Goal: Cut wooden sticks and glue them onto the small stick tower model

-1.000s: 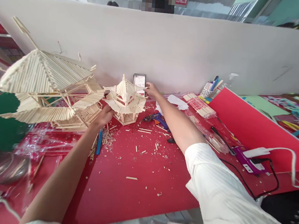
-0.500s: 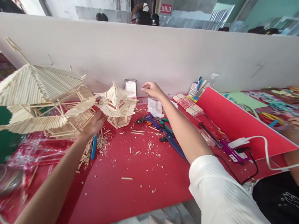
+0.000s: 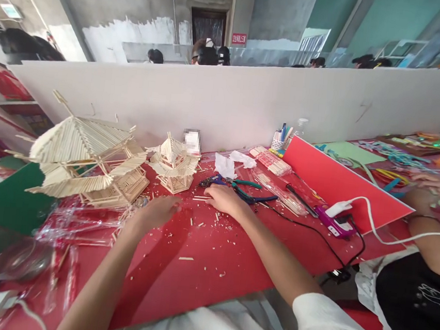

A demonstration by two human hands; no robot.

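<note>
My left hand (image 3: 158,212) hovers low over the red table, fingers stretched to the right, with nothing visible in them. Just behind it stands a small pavilion (image 3: 175,167) built of thin wooden sticks, apart from the hand. My right hand (image 3: 223,198) reaches in from the right, fingers slightly apart, close to a few loose sticks (image 3: 200,199); whether it touches them is unclear. Beyond its knuckles lie a blue tool (image 3: 211,180), partly hidden, and teal-handled pliers (image 3: 250,184). A larger stick pavilion (image 3: 82,144) stands at the left.
Stick scraps litter the red table (image 3: 169,290). Stick packs (image 3: 270,161), white tissue (image 3: 224,165), a purple power strip (image 3: 334,221) with cables and a red board (image 3: 343,182) are at the right. Clear plastic wrap (image 3: 78,224) lies left. A co-worker's arm (image 3: 428,221) rests far right.
My right hand has come down from beside the wall to the table near the tools. My left hand has left the pavilions' side and moved right and nearer. The view has tilted up.
</note>
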